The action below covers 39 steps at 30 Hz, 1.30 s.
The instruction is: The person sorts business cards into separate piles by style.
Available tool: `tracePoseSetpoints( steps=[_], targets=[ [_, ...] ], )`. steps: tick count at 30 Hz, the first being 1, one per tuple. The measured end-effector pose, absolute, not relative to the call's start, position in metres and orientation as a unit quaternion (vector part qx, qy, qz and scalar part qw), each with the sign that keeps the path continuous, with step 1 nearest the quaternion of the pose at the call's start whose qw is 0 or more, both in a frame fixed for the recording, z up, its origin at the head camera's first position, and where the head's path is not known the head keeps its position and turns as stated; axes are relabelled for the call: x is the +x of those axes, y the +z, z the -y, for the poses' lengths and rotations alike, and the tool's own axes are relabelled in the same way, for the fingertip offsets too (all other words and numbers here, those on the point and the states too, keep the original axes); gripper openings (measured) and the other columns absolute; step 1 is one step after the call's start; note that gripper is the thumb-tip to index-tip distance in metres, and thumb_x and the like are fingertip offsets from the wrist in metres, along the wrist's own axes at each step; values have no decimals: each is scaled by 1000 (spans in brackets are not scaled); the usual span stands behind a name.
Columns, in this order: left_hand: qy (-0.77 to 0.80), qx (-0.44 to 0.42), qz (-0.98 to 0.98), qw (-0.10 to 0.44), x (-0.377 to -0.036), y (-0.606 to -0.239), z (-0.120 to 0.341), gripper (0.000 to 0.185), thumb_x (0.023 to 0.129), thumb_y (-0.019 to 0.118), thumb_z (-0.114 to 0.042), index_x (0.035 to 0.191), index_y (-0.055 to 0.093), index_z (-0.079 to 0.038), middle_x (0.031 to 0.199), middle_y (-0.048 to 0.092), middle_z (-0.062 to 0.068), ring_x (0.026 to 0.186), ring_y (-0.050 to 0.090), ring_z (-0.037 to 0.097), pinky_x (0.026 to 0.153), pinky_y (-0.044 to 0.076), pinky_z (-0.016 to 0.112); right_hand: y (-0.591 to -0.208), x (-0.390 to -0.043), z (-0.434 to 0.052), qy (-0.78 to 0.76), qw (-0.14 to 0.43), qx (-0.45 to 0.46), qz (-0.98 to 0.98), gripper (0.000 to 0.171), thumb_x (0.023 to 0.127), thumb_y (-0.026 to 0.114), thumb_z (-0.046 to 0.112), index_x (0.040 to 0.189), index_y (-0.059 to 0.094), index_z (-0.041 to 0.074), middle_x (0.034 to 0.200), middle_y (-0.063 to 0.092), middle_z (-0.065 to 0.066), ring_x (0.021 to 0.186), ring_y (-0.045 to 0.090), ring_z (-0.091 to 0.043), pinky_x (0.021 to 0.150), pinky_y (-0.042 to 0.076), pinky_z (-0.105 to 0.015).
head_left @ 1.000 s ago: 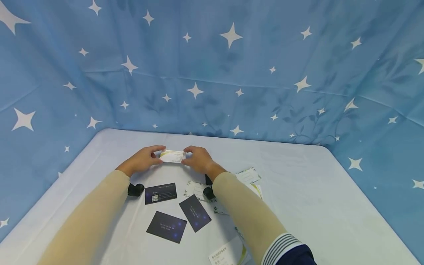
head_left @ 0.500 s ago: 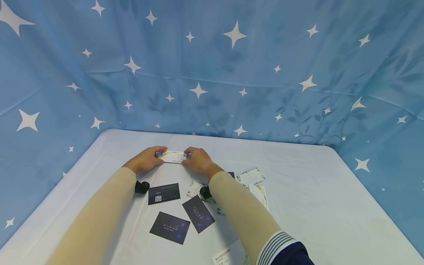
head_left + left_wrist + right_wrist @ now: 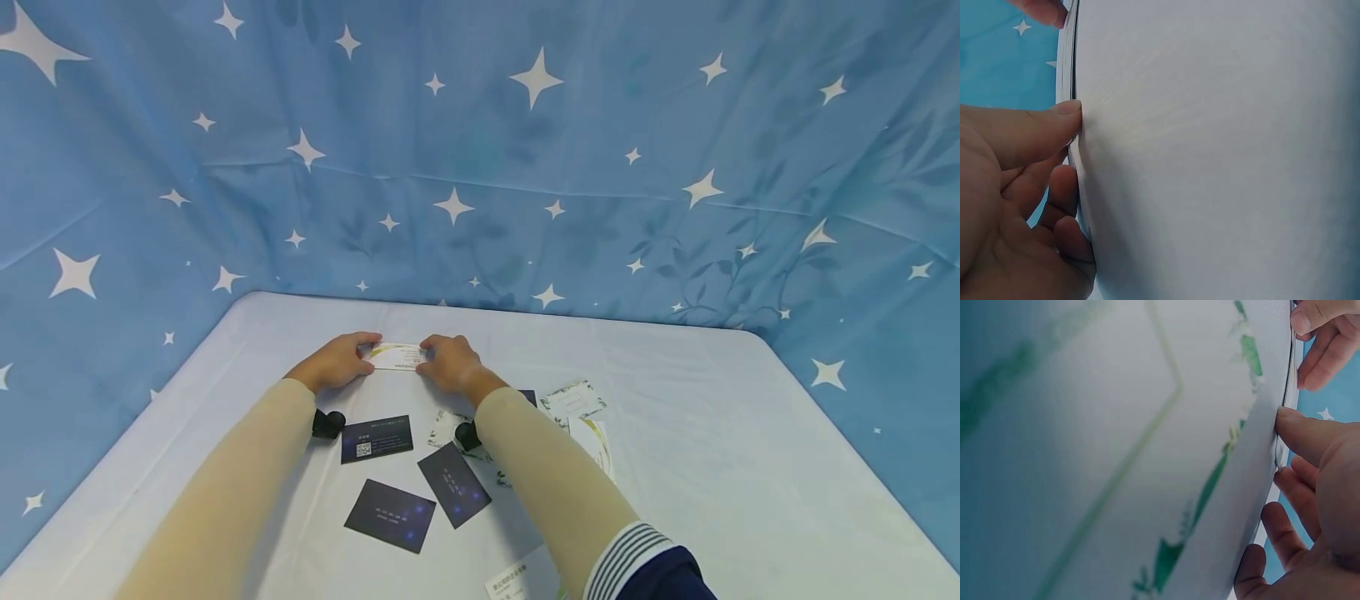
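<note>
Toward the back of the table, both hands hold a small stack of white business cards (image 3: 397,357) with a yellow curve on the top one. At its left end, my left hand (image 3: 337,360) grips it between thumb and fingers. My right hand (image 3: 453,365) pinches the opposite end in the same way. The left wrist view shows the left thumb (image 3: 1054,125) at the near edge of the stack, where a dark line runs between light layers. In the right wrist view, the right thumb (image 3: 1304,428) presses that edge, with the other fingers curled below.
Nearer the body lie dark cards: one with a QR code (image 3: 377,439), a tilted one (image 3: 454,485) and another (image 3: 390,515). Leaf-bordered cards (image 3: 574,400) and a yellow-curved card (image 3: 592,442) lie partly behind the right sleeve. A white card (image 3: 517,579) lies at the front.
The head view has turned slightly, so the scene sits a little further right. Relative to the dark cards, the held stack has moved slightly left. Both hands keep their grip.
</note>
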<state>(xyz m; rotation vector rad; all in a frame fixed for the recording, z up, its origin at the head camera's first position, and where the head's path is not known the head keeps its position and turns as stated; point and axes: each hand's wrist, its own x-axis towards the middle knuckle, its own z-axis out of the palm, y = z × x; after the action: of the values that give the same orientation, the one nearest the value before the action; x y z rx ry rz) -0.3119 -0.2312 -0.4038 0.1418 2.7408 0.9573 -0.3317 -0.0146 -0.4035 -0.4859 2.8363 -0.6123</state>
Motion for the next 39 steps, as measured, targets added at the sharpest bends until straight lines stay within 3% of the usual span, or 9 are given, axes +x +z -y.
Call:
tracePoseSetpoints(
  steps=[12,20,27,35,39],
  targets=[
    [319,54,-939,119,-311,-404,220,60,97,61,-8,153,39,-4,121,55,19,107,50,33,96,38,52,-405,-327,5,-217,107,-146,-959,53,95,69,37,144,55,21,142,54,-5,137,40,-27,111,32,-45],
    [313,65,-942,98,-301,-393,217,59,96,62,-13,151,41,-3,127,55,25,110,51,36,97,39,54,-383,-315,-28,-268,114,-209,-934,64,92,72,40,148,51,17,149,49,-7,139,40,-29,109,35,-45],
    [311,128,-939,74,-274,-380,199,57,98,65,-20,149,45,-2,144,48,26,132,44,44,103,36,59,-356,-278,-80,-273,99,-296,-910,65,90,75,36,148,51,15,145,52,-6,132,48,-28,106,38,-50],
    [313,227,-921,41,-239,-376,168,53,97,68,-19,145,52,-3,145,52,17,133,46,40,106,35,58,-347,-231,-136,-300,77,-339,-889,60,91,76,26,146,54,16,143,53,-5,133,47,-28,105,39,-52],
    [305,284,-908,51,-214,-378,144,53,95,71,-22,142,55,-4,142,54,15,132,46,38,105,36,56,-350,-204,-159,-303,71,-349,-884,57,90,76,24,143,56,17,141,55,-3,131,49,-28,104,39,-53]
  ],
)
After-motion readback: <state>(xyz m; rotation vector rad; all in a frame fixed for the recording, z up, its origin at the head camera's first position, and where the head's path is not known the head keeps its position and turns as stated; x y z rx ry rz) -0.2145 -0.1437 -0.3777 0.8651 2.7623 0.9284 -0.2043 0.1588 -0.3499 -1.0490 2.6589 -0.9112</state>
